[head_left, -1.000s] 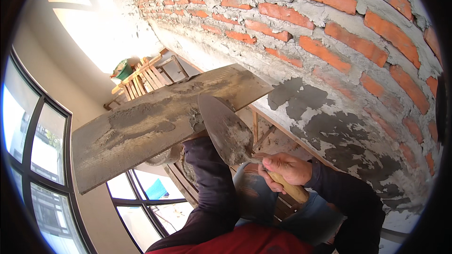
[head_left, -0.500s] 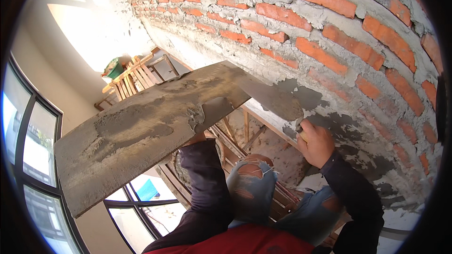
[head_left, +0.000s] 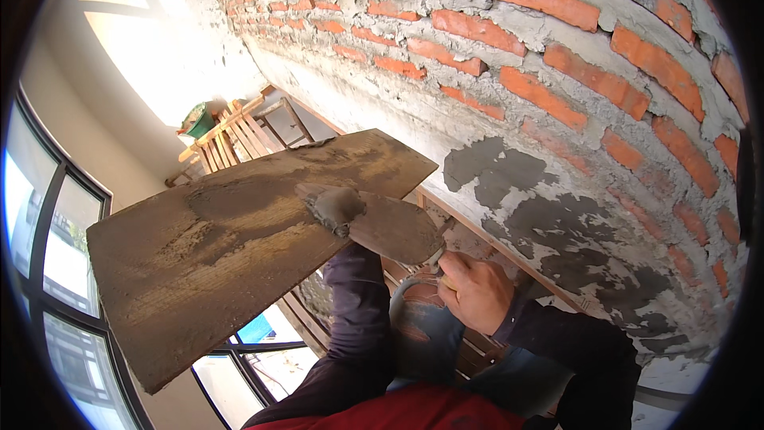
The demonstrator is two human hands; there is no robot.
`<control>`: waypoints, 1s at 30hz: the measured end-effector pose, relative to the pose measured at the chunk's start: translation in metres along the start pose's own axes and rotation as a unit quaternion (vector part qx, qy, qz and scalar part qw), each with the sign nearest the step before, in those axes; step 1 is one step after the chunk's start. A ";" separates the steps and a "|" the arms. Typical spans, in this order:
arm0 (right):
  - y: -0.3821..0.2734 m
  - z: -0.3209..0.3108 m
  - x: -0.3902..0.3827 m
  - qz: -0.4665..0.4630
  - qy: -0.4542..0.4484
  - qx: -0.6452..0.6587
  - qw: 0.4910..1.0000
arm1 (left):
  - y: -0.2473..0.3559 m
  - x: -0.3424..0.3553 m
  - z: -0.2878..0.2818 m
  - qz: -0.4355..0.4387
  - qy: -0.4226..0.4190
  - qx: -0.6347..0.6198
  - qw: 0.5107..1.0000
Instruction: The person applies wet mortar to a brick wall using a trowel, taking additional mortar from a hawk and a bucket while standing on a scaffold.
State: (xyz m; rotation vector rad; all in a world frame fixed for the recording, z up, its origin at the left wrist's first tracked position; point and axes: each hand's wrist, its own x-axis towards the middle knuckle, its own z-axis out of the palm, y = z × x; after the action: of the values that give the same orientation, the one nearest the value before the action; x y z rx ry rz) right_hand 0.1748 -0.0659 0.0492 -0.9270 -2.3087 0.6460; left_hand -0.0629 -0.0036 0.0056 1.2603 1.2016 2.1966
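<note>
My right hand (head_left: 479, 293) is closed around the handle of a trowel (head_left: 398, 229). Its flat blade reaches left over the near edge of a long mortar board (head_left: 231, 271). A lump of wet grey mortar (head_left: 338, 207) sits at the blade's far end, above the board; whether that end touches the board is hard to tell. Smears of mortar cover the board, which slants across the left half. My left forearm (head_left: 354, 295) runs up beneath it, holding it from below; the left hand itself is hidden. Fresh mortar patches (head_left: 557, 231) cling to the lower wall at right.
A brick wall (head_left: 477, 28) with rough mortar joints rises along the right. Wooden slatted scaffolding (head_left: 235, 139) with a green bucket (head_left: 197, 121) stands farther back. Dark-framed windows (head_left: 60, 231) lie on the left. My jeans-clad knees (head_left: 430, 318) are below the board, near wooden slats.
The trowel has come away from the wall and moved left to the board, now bearing a mortar lump. More wall patches are uncovered. The board has shifted slightly down and tilted.
</note>
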 end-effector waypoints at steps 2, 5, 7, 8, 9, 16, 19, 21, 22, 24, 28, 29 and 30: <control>-0.002 0.002 0.001 -0.020 0.006 0.041 0.999 | 0.003 -0.003 0.004 0.012 0.005 0.039 0.999; 0.001 -0.005 0.014 0.038 0.029 0.036 0.998 | -0.010 0.004 0.002 0.021 0.018 0.085 0.996; 0.028 -0.007 0.024 0.071 0.068 -0.006 0.995 | -0.008 0.013 0.002 0.037 0.025 0.126 0.991; 0.041 -0.004 0.029 0.078 0.087 -0.031 0.993 | -0.011 0.015 0.001 0.041 0.027 0.154 0.987; 0.051 -0.001 0.032 0.079 0.089 -0.033 0.992 | -0.014 0.015 0.000 0.042 0.029 0.184 0.982; 0.057 0.016 0.043 0.127 0.004 -0.082 0.988 | -0.022 0.012 -0.008 0.052 0.019 0.399 0.915; 0.041 0.022 0.040 0.063 0.047 -0.090 0.993 | -0.024 0.009 -0.014 0.057 0.002 0.494 0.868; 0.030 0.024 0.036 0.001 0.096 -0.077 0.992 | -0.026 0.006 -0.019 0.061 -0.011 0.557 0.828; 0.025 0.019 0.035 0.005 0.098 -0.075 0.992 | -0.026 0.005 -0.019 0.063 -0.017 0.587 0.807; 0.019 0.013 0.032 0.032 0.053 0.018 0.998 | -0.031 0.004 -0.017 0.071 -0.029 0.645 0.760; 0.026 -0.013 0.013 0.030 0.134 0.050 0.989 | -0.041 -0.001 -0.002 0.085 -0.051 0.728 0.678; 0.030 -0.020 0.015 0.006 0.112 0.080 0.990 | -0.040 0.002 -0.015 0.083 -0.042 0.759 0.644; 0.038 -0.028 0.009 -0.016 0.090 0.111 0.990 | -0.044 0.002 -0.016 0.082 -0.048 0.769 0.632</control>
State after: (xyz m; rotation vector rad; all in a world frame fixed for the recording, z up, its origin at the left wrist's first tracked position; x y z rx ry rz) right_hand 0.2048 -0.0286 0.0493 -0.8074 -2.0404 0.7562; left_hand -0.0821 0.0151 -0.0324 1.8556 3.1493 0.6010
